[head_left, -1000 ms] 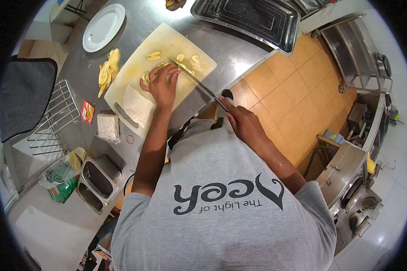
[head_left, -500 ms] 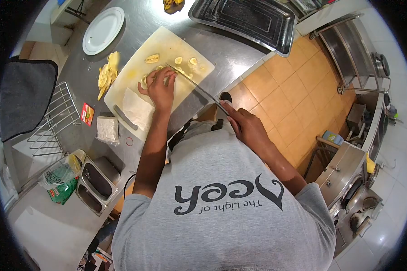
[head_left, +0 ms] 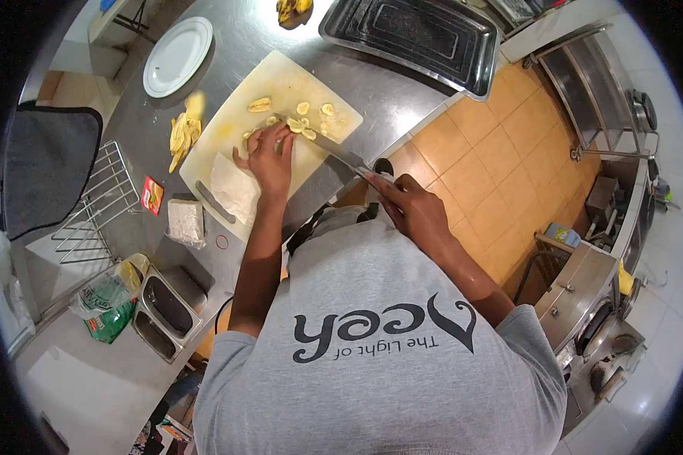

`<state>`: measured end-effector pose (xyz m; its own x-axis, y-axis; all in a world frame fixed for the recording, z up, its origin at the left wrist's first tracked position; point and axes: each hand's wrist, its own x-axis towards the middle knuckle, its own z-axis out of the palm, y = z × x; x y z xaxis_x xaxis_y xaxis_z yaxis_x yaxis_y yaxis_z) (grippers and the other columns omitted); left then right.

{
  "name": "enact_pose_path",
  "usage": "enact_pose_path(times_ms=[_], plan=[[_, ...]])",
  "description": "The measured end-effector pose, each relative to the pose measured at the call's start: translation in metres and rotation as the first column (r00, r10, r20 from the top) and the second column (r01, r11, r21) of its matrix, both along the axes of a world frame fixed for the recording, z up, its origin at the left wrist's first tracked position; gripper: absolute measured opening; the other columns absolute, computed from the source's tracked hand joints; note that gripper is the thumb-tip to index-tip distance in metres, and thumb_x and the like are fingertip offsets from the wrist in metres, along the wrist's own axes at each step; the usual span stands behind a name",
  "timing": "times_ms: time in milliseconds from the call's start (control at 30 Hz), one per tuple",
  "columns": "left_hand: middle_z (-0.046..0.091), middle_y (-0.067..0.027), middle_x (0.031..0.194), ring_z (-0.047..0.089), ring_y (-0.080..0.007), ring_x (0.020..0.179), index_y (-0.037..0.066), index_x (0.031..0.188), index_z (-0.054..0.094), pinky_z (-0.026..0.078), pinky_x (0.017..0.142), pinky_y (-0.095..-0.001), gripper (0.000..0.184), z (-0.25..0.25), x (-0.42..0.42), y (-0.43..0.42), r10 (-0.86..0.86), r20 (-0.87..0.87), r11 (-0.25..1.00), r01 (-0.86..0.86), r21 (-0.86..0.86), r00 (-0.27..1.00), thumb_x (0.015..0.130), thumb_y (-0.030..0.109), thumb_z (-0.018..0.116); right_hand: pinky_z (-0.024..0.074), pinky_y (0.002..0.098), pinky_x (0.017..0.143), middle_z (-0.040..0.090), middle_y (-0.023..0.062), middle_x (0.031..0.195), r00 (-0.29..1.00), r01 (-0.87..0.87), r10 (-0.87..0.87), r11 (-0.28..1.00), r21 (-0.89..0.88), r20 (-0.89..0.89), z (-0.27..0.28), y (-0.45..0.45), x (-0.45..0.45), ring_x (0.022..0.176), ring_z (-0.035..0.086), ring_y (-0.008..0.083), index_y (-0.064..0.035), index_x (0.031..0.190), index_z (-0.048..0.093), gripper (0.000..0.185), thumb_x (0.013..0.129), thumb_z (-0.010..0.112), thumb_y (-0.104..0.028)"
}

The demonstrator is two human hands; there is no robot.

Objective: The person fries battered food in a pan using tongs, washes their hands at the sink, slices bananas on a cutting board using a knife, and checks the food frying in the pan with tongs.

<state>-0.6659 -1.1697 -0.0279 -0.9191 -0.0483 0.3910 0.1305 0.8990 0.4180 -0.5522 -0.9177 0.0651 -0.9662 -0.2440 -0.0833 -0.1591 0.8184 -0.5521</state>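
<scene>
My right hand [head_left: 416,211] is wrapped round the handle of a long knife [head_left: 343,154]. The blade reaches left across a pale cutting board [head_left: 247,87], its tip close to my left fingertips. My left hand [head_left: 270,158] is closed, thumb and fingers pressed on a banana [head_left: 252,135] that they mostly cover. Several round banana slices [head_left: 303,108] lie around the blade, some right against it. A longer banana piece [head_left: 259,105] rests farther up the board. Under my left wrist is a white sheet [head_left: 234,188], perhaps paper or cloth.
Left of the board lie banana peels [head_left: 184,136], a white plate [head_left: 177,58], a red packet [head_left: 152,195] and a wrapped white block [head_left: 185,220]. A black baking tray [head_left: 413,42] sits at the table's right edge. Metal containers [head_left: 167,307] stand at lower left.
The knife blade has turned so that more of its flat side shows, and slices sit closer along it. My left hand stays on the banana. The whole view has shifted slightly.
</scene>
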Motion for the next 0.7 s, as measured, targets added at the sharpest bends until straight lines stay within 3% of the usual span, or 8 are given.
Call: enact_pose_path(times_ms=[67, 167, 200, 300, 333, 433, 533, 700], plan=[[0.067, 0.0093, 0.100, 0.051, -0.0146, 0.112, 0.022, 0.108, 0.066, 0.015, 0.105, -0.0540, 0.034, 0.006, 0.006, -0.005, 0.012, 0.024, 0.999, -0.013, 0.031, 1.000, 0.075, 0.024, 0.076, 0.0510, 0.0385, 0.052, 0.054, 0.0101, 0.086, 0.999, -0.001, 0.002, 0.999, 0.038, -0.033, 0.010, 0.006, 0.002, 0.065, 0.061, 0.0269, -0.0310, 0.133, 0.050, 0.049, 0.087, 0.060, -0.017], [0.060, 0.0015, 0.121, 0.049, -0.0189, 0.117, 0.020, 0.116, 0.063, 0.024, 0.105, -0.0515, 0.044, 0.031, 0.009, -0.007, -0.223, -0.058, 0.969, 0.228, 0.094, 0.973, 0.074, 0.024, 0.076, 0.0511, 0.0362, 0.052, 0.054, 0.0088, 0.085, 0.995, -0.008, 0.015, 0.998, 0.066, -0.100, 0.023, 0.013, -0.004, 0.064, 0.061, 0.0248, -0.0304, 0.128, 0.056, 0.048, 0.084, 0.063, -0.015], [0.050, -0.0036, 0.135, 0.047, -0.0241, 0.123, 0.016, 0.121, 0.059, 0.024, 0.107, -0.0505, 0.051, 0.050, 0.010, -0.001, -0.366, 0.005, 0.930, 0.366, -0.007, 0.930, 0.073, 0.016, 0.076, 0.0511, 0.0355, 0.051, 0.054, 0.0084, 0.085, 0.993, -0.016, 0.022, 0.998, 0.056, -0.116, 0.028, 0.015, -0.008, 0.063, 0.061, 0.0243, -0.0303, 0.127, 0.057, 0.047, 0.083, 0.063, -0.014], [0.051, -0.0033, 0.134, 0.043, -0.0259, 0.127, 0.016, 0.123, 0.058, 0.028, 0.107, -0.0505, 0.051, 0.074, -0.004, 0.011, -0.575, 0.094, 0.808, 0.582, -0.089, 0.813, 0.075, 0.017, 0.074, 0.0515, 0.0343, 0.051, 0.055, 0.0075, 0.086, 0.985, -0.090, 0.095, 0.995, 0.038, -0.142, 0.037, 0.022, -0.023, 0.063, 0.062, 0.0233, -0.0300, 0.124, 0.060, 0.046, 0.081, 0.065, -0.014], [0.054, -0.0035, 0.130, 0.046, -0.0262, 0.125, 0.016, 0.122, 0.060, 0.036, 0.104, -0.0475, 0.047, 0.069, -0.011, 0.007, -0.605, 0.137, 0.780, 0.619, -0.094, 0.784, 0.077, 0.015, 0.072, 0.0516, 0.0341, 0.051, 0.055, 0.0072, 0.087, 0.981, -0.120, 0.124, 0.992, 0.035, -0.151, 0.039, 0.025, -0.029, 0.063, 0.062, 0.0231, -0.0298, 0.123, 0.061, 0.045, 0.081, 0.065, -0.015], [0.060, -0.0034, 0.122, 0.054, -0.0251, 0.117, 0.014, 0.115, 0.064, 0.044, 0.099, -0.0412, 0.038, 0.064, -0.024, -0.002, -0.646, 0.278, 0.741, 0.672, 0.004, 0.711, 0.078, 0.011, 0.068, 0.0521, 0.0341, 0.051, 0.057, 0.0069, 0.088, 0.975, -0.173, 0.179, 0.983, 0.060, -0.135, 0.041, 0.037, -0.043, 0.062, 0.062, 0.0229, -0.0309, 0.124, 0.060, 0.046, 0.081, 0.066, -0.016], [0.065, -0.0050, 0.112, 0.062, -0.0236, 0.106, 0.011, 0.109, 0.067, 0.050, 0.092, -0.0367, 0.032, 0.066, -0.024, -0.004, -0.681, 0.173, 0.710, 0.699, -0.082, 0.712, 0.078, 0.008, 0.067, 0.0519, 0.0342, 0.051, 0.058, 0.0069, 0.088, 0.972, -0.214, 0.217, 0.976, 0.041, -0.091, 0.044, 0.045, -0.056, 0.061, 0.062, 0.0226, -0.0319, 0.124, 0.060, 0.044, 0.082, 0.065, -0.018], [0.067, -0.0050, 0.107, 0.064, -0.0229, 0.100, 0.009, 0.105, 0.068, 0.053, 0.088, -0.0347, 0.029, 0.068, -0.023, -0.005, -0.708, 0.018, 0.700, 0.704, -0.119, 0.706, 0.076, 0.008, 0.067, 0.0505, 0.0343, 0.049, 0.056, 0.0051, 0.083, 0.949, -0.301, 0.303, 0.953, 0.031, -0.084, 0.050, 0.060, -0.076, 0.059, 0.060, 0.0220, -0.0334, 0.125, 0.059, 0.046, 0.082, 0.065, -0.018]])
